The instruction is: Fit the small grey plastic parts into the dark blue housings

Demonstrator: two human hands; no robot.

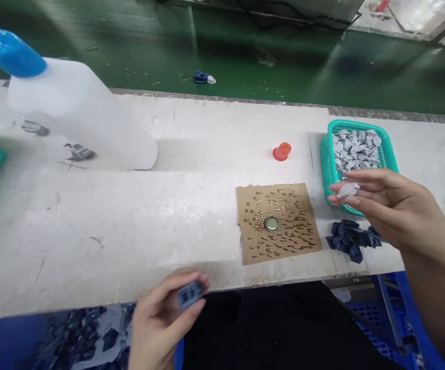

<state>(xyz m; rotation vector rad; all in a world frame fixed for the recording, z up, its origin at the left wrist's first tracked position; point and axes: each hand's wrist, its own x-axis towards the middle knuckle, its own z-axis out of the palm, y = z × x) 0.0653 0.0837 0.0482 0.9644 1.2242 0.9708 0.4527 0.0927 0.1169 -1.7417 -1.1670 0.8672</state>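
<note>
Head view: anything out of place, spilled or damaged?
A blue-and-white part lies alone on the green surface beyond the table, apart from the dark parts heaped by the basket: possibly misplaced. The cardboard has ragged edges and shiny drops; they seem confined to it, so perhaps deliberate rather than spilled.

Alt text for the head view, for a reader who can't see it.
A left hand holds a dark blue part while a right hand pinches a light grey piece at a green basket of similar pieces. Between them, a brown card with glossy drops lies on a white table; a large white bottle leans into view at left.
</note>
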